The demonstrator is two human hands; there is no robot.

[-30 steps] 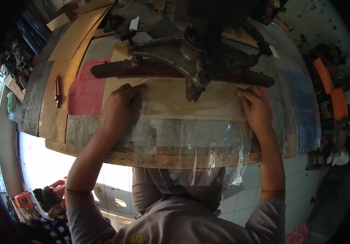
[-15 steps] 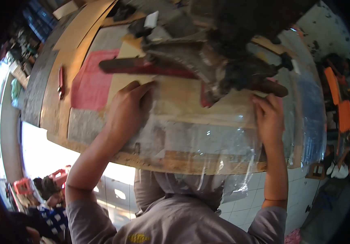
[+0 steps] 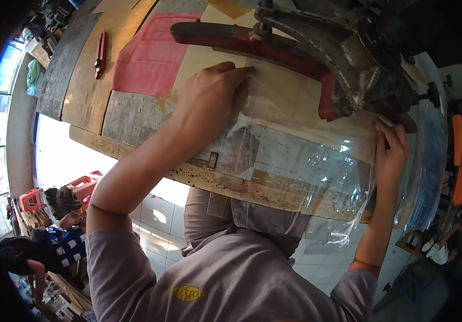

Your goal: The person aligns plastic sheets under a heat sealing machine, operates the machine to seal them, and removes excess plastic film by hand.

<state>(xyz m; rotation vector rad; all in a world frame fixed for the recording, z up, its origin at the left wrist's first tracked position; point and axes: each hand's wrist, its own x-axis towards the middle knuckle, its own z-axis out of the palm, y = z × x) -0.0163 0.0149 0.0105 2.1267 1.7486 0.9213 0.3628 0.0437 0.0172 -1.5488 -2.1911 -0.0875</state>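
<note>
A clear plastic sheet (image 3: 317, 161) lies over the table's front part, and its near end hangs past the edge toward my lap. My left hand (image 3: 212, 96) pinches the sheet's far left part, thumb and forefinger pressed together. At the right edge, my right hand (image 3: 392, 155) has its fingertips closed on the sheet. Just beyond both hands stands a dark metal machine (image 3: 344, 53) with a long red-sided bar (image 3: 231, 42). Pale yellowish sheet material (image 3: 290, 88) lies below the bar. I cannot tell whether the bar touches the plastic.
A red sheet (image 3: 150, 59) lies on the worn wooden table (image 3: 134, 121), left of the machine. Farther left is a red utility knife (image 3: 100, 56). More plastic (image 3: 427, 182) hangs at the right edge. Another person (image 3: 24, 257) bends at lower left, near red stools (image 3: 83, 185).
My view has turned, so the table, machine and hands sit higher and farther right. Both hands keep their pinch on the plastic sheet. A person at lower left shows more.
</note>
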